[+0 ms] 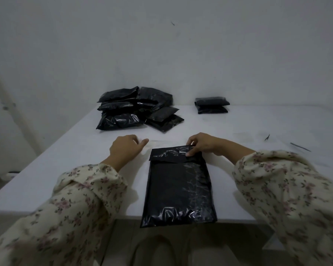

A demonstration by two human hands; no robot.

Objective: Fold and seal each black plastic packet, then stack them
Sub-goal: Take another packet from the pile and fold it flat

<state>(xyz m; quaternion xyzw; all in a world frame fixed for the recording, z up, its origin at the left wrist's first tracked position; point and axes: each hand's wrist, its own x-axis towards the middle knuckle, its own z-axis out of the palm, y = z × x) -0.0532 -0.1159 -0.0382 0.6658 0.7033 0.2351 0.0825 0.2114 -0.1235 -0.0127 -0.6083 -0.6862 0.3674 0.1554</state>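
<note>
Step in hand: sealing, judged. Packet [178, 189] lay at the bench's [65, 169] near edge, its near end overhanging, with the flap [169, 154] folded over the body. Right hand [202, 144] pinched the flap's right corner. Left hand [125, 148] rested on the bench beside it, fingers curled — could not tell whether it held anything. Film glossy black, creased. Next, probably: press the flap flat across its width.

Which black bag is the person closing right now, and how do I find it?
Start at the white table and look along its near edge. The flat black plastic packet lies there alone, its bottom hanging over the edge. Unlike the piled black packets at the back, its top flap is pinched by the right hand.
</note>
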